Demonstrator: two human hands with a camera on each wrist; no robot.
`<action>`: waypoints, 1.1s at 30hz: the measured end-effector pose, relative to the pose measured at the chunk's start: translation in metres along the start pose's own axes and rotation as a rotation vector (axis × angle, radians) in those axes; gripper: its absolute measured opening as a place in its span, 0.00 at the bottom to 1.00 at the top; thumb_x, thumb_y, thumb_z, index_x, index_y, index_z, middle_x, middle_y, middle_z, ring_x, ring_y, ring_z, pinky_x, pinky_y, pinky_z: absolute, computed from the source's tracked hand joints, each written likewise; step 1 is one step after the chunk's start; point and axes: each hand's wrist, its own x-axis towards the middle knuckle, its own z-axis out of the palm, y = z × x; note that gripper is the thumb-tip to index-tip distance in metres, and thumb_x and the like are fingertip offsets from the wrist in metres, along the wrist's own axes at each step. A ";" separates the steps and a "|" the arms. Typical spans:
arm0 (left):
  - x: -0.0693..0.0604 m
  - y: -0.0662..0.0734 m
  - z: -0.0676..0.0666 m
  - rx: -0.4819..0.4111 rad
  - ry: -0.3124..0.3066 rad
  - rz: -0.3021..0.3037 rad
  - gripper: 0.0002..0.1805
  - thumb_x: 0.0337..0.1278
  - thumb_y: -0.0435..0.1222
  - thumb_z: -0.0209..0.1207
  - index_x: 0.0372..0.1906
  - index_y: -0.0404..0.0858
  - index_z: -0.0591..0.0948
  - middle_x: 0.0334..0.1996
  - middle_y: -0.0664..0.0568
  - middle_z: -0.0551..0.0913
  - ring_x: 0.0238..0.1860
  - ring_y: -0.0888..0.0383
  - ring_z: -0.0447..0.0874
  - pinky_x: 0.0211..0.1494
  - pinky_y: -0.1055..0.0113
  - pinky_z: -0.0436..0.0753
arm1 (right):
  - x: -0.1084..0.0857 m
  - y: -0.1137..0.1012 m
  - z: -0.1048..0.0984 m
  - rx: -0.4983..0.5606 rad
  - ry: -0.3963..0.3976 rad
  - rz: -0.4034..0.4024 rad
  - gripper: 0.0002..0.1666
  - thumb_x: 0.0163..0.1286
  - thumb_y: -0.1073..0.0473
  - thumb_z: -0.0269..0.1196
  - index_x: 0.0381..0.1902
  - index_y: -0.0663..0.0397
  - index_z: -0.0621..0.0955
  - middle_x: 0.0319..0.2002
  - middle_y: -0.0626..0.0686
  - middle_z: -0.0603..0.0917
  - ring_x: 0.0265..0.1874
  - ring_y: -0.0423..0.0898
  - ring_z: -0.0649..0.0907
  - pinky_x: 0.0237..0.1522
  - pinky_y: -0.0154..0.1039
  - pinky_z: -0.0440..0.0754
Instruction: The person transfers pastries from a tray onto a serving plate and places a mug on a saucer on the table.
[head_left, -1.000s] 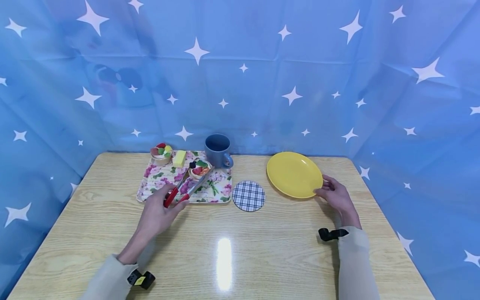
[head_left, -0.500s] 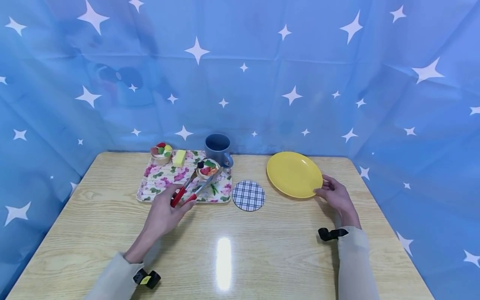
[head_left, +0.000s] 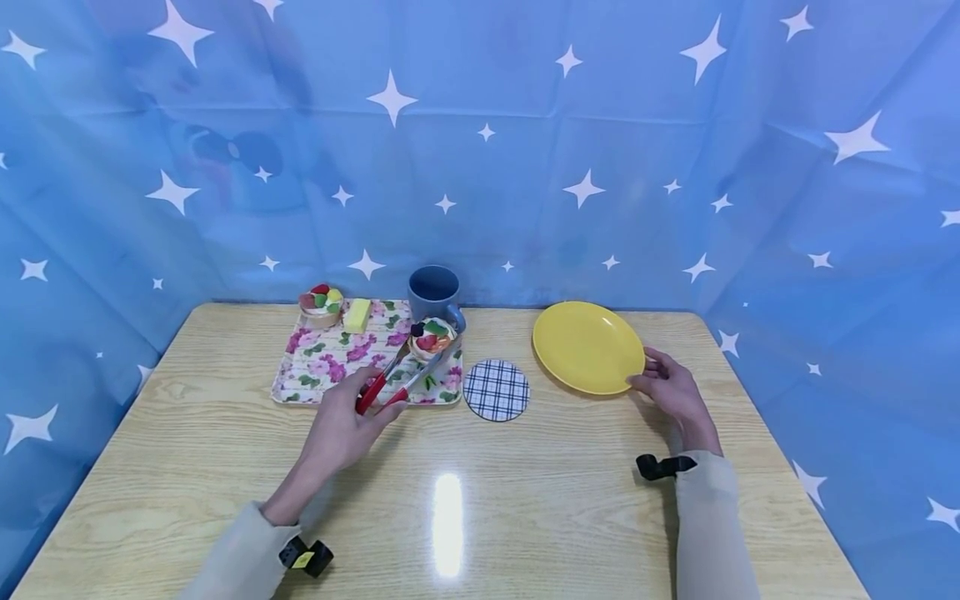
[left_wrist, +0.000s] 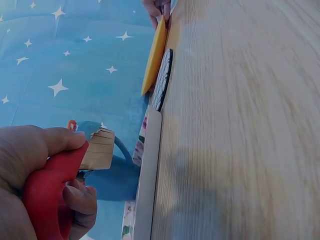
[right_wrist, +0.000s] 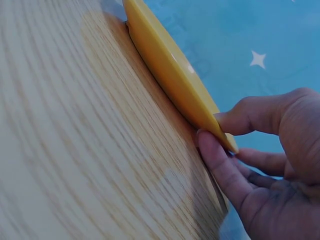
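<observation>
The left hand [head_left: 347,427] grips red-handled tongs [head_left: 372,393], whose metal tips pinch a fruit-topped tart [head_left: 431,340] over the tray's right part, in front of the blue mug [head_left: 433,287]. In the left wrist view the tart's pale ridged cup [left_wrist: 99,150] is lifted beside the mug [left_wrist: 114,182], above the tray's edge [left_wrist: 150,175]. The right hand [head_left: 677,400] pinches the right rim of a yellow plate [head_left: 588,348]. In the right wrist view, thumb and fingers hold the plate's edge [right_wrist: 172,70], which is low over the wood.
On the floral tray [head_left: 315,375] are another fruit tart [head_left: 321,307] and a yellow block [head_left: 357,317]. A round checked coaster [head_left: 497,390] lies between tray and plate. A blue star-patterned curtain [head_left: 510,150] stands behind the table [head_left: 540,500].
The left hand, with tongs and tart, has moved to the right across the tray, from left of the mug to in front of it. The right hand and plate have stayed in place.
</observation>
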 end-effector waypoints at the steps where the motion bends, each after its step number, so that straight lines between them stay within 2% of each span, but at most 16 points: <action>1: 0.000 0.001 0.001 0.003 -0.001 -0.001 0.33 0.60 0.47 0.71 0.67 0.40 0.76 0.46 0.40 0.85 0.31 0.54 0.77 0.25 0.69 0.75 | 0.000 0.000 0.000 -0.002 0.001 0.000 0.50 0.72 0.54 0.66 0.83 0.52 0.53 0.72 0.64 0.70 0.65 0.55 0.75 0.45 0.25 0.77; 4: 0.002 0.004 0.003 0.009 -0.001 0.004 0.32 0.60 0.46 0.71 0.67 0.41 0.76 0.47 0.41 0.86 0.32 0.54 0.78 0.25 0.69 0.76 | -0.001 -0.001 0.000 -0.003 0.004 0.000 0.50 0.72 0.54 0.66 0.83 0.53 0.53 0.72 0.64 0.70 0.65 0.55 0.75 0.45 0.25 0.77; 9: 0.004 0.009 0.006 0.014 0.000 0.012 0.32 0.60 0.45 0.71 0.67 0.41 0.76 0.44 0.41 0.85 0.29 0.56 0.75 0.23 0.68 0.74 | -0.002 -0.003 0.000 0.000 0.004 -0.011 0.50 0.72 0.54 0.66 0.83 0.53 0.53 0.72 0.64 0.70 0.64 0.54 0.75 0.45 0.24 0.77; 14: 0.005 0.014 0.009 0.007 -0.001 0.030 0.31 0.59 0.45 0.72 0.66 0.40 0.76 0.47 0.41 0.85 0.35 0.53 0.78 0.29 0.69 0.76 | -0.003 -0.004 0.000 0.008 0.001 -0.012 0.50 0.72 0.55 0.66 0.83 0.53 0.53 0.71 0.64 0.70 0.63 0.53 0.76 0.45 0.23 0.78; 20: 0.007 0.023 0.012 0.030 -0.023 -0.002 0.34 0.59 0.47 0.72 0.68 0.42 0.75 0.52 0.44 0.82 0.45 0.50 0.78 0.39 0.65 0.79 | -0.002 -0.004 -0.001 0.012 -0.003 -0.011 0.50 0.72 0.54 0.66 0.83 0.53 0.53 0.72 0.64 0.69 0.63 0.52 0.76 0.45 0.23 0.78; 27: 0.011 0.033 0.019 0.010 -0.038 0.006 0.33 0.58 0.47 0.72 0.66 0.43 0.76 0.54 0.45 0.83 0.47 0.49 0.80 0.43 0.60 0.82 | -0.001 -0.002 -0.001 0.014 0.001 -0.009 0.50 0.71 0.55 0.66 0.83 0.53 0.54 0.71 0.64 0.70 0.61 0.50 0.77 0.44 0.23 0.78; 33: 0.014 0.041 0.023 -0.004 -0.048 0.011 0.32 0.58 0.47 0.72 0.66 0.42 0.77 0.51 0.44 0.84 0.45 0.48 0.80 0.41 0.62 0.80 | -0.001 -0.001 0.000 0.014 -0.004 -0.009 0.50 0.71 0.55 0.66 0.82 0.53 0.54 0.71 0.64 0.70 0.58 0.46 0.78 0.45 0.24 0.78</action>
